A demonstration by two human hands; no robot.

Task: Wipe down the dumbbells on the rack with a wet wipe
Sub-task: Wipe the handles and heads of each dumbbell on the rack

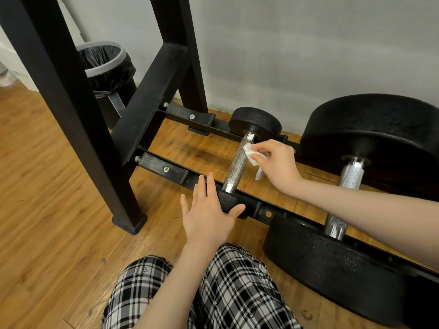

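Your right hand (276,162) pinches the white wet wipe (253,154) against the small black dumbbell's knurled steel handle (238,162), mid-wipe; your left hand (209,214), fingers flat, steadies its near head. Next, stroke toward the rack's front rail (259,206).

The right hand (276,162) pinches a wipe (253,154) against the small dumbbell's handle (237,166). The left hand (209,210) lies flat on its near head (229,201) at the rack's front rail (175,173).

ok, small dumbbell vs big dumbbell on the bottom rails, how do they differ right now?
The small dumbbell has much smaller heads than the big dumbbell. The right hand presses a wet wipe against the small dumbbell's handle; the big dumbbell goes untouched. The left hand rests on the small dumbbell's near head, not the big one's. Both share black round heads, knurled metal handles, and lie across the rack rails.
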